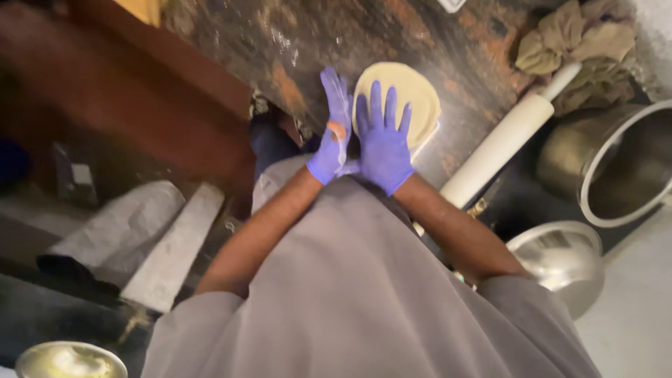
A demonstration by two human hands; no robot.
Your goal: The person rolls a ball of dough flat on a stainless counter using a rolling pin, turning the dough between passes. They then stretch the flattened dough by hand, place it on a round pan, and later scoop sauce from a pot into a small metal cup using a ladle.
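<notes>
Purple-gloved, the right hand lies spread and flat over the near edge of the round dough disc, which extends beyond its fingertips, while the left hand, open and edge-on, stands just beside.

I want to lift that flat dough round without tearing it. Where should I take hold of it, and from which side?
Judging by its thin, flat lie on the counter, slide fingers under the dough round's exposed far-right edge, toward the rolling pin. The gloved right hand covers its near side.
</notes>
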